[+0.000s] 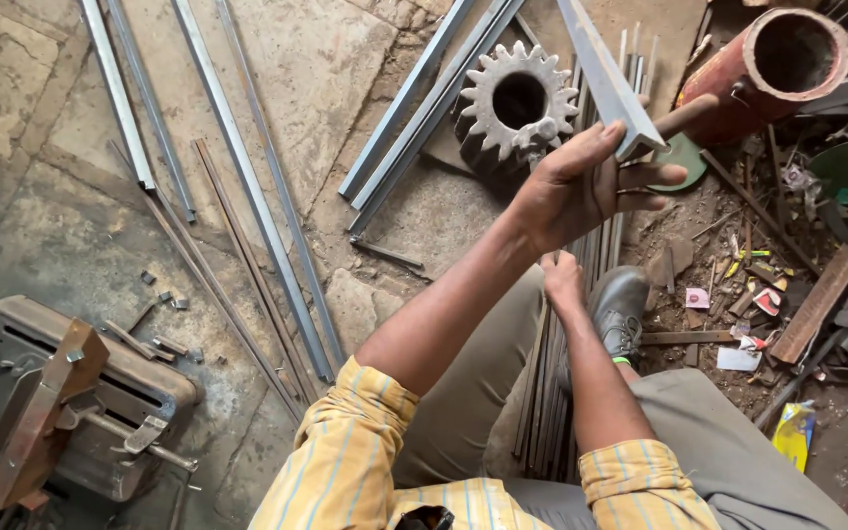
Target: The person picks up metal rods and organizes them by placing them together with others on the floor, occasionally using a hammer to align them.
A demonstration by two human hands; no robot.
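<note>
My left hand [581, 186] is raised and closed around the lower end of a grey steel angle bar [606, 74] that slants up and away to the top of the view. Lower down, my right hand [563, 280] rests on a bundle of thin metal rods [550, 393] lying along my leg, its fingers curled over the rods. My grey shoe [620, 306] sits just right of that hand. Both forearms are bare below yellow striped sleeves.
A large toothed gear [518, 98] stands on the stone floor behind my left hand. A rusty red pipe [787, 54] lies at top right. Long steel bars [247, 186] cross the floor at left. A rusty bench machine [61, 402] sits lower left. Scrap and litter [748, 290] lie at right.
</note>
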